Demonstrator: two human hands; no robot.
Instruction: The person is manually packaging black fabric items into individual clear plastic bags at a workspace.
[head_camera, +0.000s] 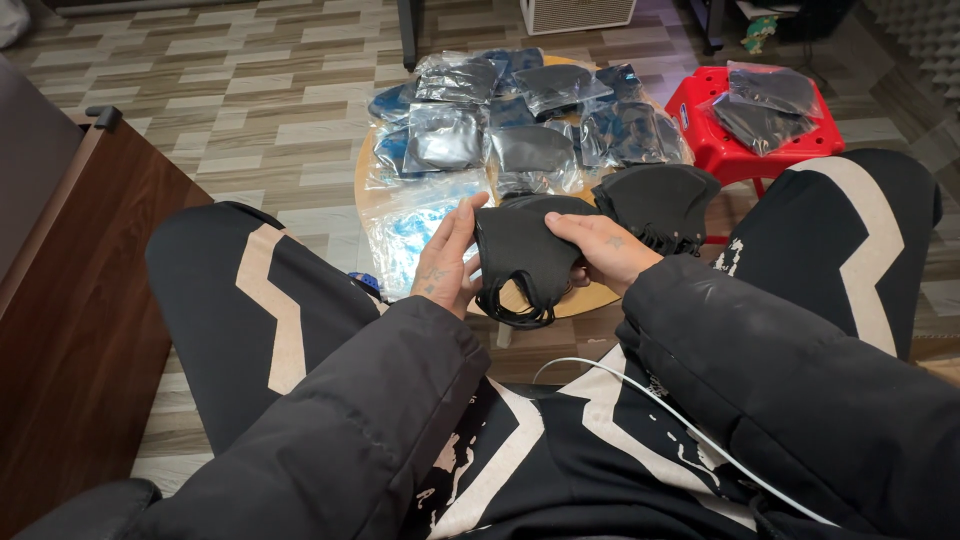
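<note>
over the lap: left hand (447, 262) and right hand (603, 250) each closed on a side of the black mask (522, 248) | keep edges flat imo, loops untangled | mask stack (660, 203) beside | bagged masks (520, 120) on round table (368, 190)

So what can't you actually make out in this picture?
- Head view: whether the black mask between the left hand and right hand is one or several; they overlap.
- The round wooden table: its top lies mostly under bagged masks, its legs under its own top.
- The red stool: its lower part is hidden behind the person's knee.
- The white appliance: cut off by the top edge.
</note>
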